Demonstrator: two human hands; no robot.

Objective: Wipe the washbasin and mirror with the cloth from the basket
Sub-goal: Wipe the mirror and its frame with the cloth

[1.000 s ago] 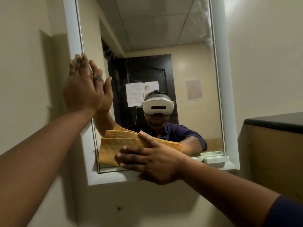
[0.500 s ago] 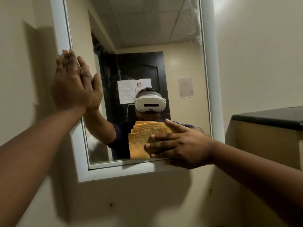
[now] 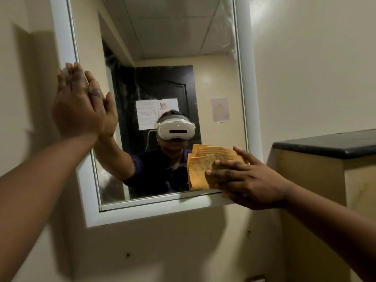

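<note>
Right hand point(image 3: 247, 180) pressed flat with fingers spread on a folded orange-yellow cloth point(image 3: 200, 168), pinning it against the glass of the white-framed rectangular wall mirror point(image 3: 179, 47) at its lower right corner, just above the bottom frame edge; the cloth's lower right part is hidden behind the hand, a bit peeks out under the palm over the frame. Left hand point(image 3: 76, 104) open, fingers straight and together, palm flat on the left edge of the mirror, fingertips overlapping the white frame, holding nothing. Both forearms bare, stretched out from the near side. The glass reflects a person in a dark purple shirt wearing a white headset point(image 3: 176, 130), a dark door point(image 3: 162, 88) with papers on it behind, and ceiling panels. Hazy smears on the lower left glass. Right of the mirror, a dark-topped ledge point(image 3: 325, 144) on a beige wall block. Washbasin not in view
</note>
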